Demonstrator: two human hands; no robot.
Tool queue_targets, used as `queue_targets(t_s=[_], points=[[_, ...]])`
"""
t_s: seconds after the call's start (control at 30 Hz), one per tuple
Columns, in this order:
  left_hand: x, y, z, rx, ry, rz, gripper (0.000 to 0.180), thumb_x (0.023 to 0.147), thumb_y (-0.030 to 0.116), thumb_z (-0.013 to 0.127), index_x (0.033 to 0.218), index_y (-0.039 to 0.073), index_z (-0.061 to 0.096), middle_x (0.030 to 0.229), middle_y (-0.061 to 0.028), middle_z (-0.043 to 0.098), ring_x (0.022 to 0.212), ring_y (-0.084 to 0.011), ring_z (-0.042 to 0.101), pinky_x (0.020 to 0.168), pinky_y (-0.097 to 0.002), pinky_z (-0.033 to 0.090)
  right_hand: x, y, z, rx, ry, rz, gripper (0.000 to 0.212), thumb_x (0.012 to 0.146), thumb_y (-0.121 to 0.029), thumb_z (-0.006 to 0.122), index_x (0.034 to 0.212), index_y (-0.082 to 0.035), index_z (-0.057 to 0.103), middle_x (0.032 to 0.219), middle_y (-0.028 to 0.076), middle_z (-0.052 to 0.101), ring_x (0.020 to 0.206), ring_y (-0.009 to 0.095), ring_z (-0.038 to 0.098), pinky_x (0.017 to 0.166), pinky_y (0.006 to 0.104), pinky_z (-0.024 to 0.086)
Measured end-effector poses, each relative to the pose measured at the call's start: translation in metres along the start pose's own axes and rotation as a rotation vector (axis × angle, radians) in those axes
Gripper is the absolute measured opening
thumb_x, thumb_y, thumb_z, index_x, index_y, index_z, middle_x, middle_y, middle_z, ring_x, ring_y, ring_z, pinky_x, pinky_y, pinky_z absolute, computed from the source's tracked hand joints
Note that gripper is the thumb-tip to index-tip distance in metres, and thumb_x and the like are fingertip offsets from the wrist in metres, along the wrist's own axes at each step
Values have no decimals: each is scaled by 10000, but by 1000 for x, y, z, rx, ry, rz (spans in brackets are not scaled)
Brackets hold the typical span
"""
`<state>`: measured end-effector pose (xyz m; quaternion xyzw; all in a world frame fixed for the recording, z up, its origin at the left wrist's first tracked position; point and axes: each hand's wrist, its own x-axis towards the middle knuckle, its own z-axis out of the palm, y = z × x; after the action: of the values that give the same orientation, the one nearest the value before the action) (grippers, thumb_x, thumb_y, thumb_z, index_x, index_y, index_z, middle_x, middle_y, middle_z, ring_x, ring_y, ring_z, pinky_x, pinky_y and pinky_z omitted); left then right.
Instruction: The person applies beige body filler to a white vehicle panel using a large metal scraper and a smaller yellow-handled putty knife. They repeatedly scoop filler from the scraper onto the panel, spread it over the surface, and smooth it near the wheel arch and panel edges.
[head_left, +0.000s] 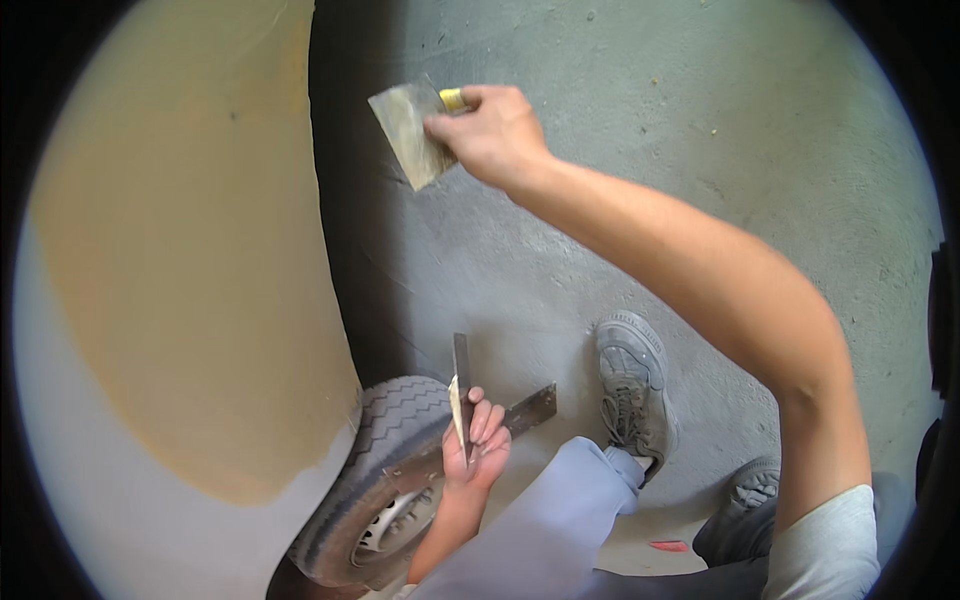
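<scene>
My right hand (492, 135), its arm stretched out over the floor, grips a putty knife (412, 135) with a wide flat blade and a bit of yellow at the handle. Smears cover the blade, which is slightly blurred and apart from the panel. Lower down, my left hand (478, 440) is closed on a thin dark plate (461, 360), seen nearly edge-on. Cream-coloured paste (456, 408) clings to one side of it. To the left rises a large curved vehicle panel (200, 250), with a tan patch bordered by pale grey.
Beneath the panel is a tyred wheel (400, 420), crossed by a rusty brown bar (532, 410) that juts out behind my left hand. My shoe (632, 380) stands on the grey concrete floor (650, 120). A small red piece (668, 546) lies near my other shoe (755, 485).
</scene>
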<state>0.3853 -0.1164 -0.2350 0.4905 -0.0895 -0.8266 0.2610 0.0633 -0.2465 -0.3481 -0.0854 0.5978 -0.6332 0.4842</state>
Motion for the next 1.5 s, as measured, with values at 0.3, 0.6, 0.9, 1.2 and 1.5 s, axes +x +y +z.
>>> queue_targets(t_s=[0.3, 0.6, 0.9, 1.2, 1.5], points=[[110, 36, 36, 189, -88, 140, 206, 1060, 188, 539, 1254, 124, 560, 885, 8, 522, 888, -136, 531, 843, -265, 548, 36, -59, 0, 180, -48, -34, 366, 789, -279, 738, 1103, -98, 787, 1034, 108, 772, 938, 219, 739, 844, 319, 577], [201, 96, 42, 174, -190, 200, 170, 1033, 250, 611, 1144, 129, 653, 868, 18, 620, 757, -108, 558, 696, -206, 574, 14, -67, 13, 273, -26, -46, 302, 821, -224, 760, 1023, -1, 784, 881, 86, 743, 811, 120, 667, 747, 294, 532], [217, 110, 58, 110, -367, 169, 170, 1056, 136, 521, 1155, 53, 631, 957, -9, 632, 854, -119, 594, 705, -216, 535, -24, -55, 25, 269, -88, 54, 309, 793, -205, 681, 1042, -65, 798, 929, 178, 768, 900, 283, 749, 867, 350, 574], [194, 114, 57, 20, -168, 308, 223, 970, 46, 562, 1172, -33, 612, 953, -78, 639, 762, -133, 594, 666, -232, 531, -65, -39, 38, 206, -204, 141, 286, 789, -208, 676, 986, -38, 793, 915, 201, 757, 882, 304, 745, 843, 371, 577], [169, 91, 69, -97, -106, 320, 181, 987, 82, 536, 1112, -23, 614, 877, -44, 601, 719, -116, 565, 649, -272, 536, -58, -7, 20, 59, -303, 113, 332, 755, -280, 714, 991, -66, 806, 982, 152, 769, 939, 264, 739, 867, 350, 570]])
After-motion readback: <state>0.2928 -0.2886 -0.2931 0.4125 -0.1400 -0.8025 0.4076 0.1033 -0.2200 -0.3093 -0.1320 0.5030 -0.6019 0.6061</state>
